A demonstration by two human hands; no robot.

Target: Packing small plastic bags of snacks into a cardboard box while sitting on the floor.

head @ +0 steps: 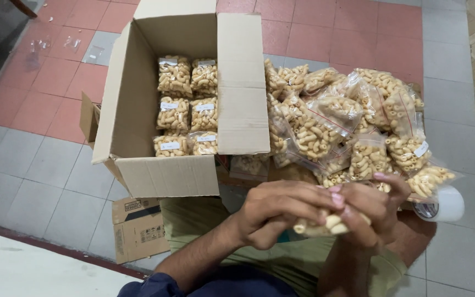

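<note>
Evidently both hands, the left hand (273,212) and right hand (372,212), were clenched around one snack packet (325,224) near the body. Squeezing too hard could have crushed it, and an elbow might have toppled the packet heap (347,121) right of the cardboard box (138,99).

Soft even daylight, hands slightly blurred, edges warped.

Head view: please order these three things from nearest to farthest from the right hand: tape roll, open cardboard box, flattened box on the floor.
From the right hand:
1. Tape roll, just beside it, on the right.
2. Open cardboard box, ahead, on the left.
3. Flattened box, low on the far left.
</note>
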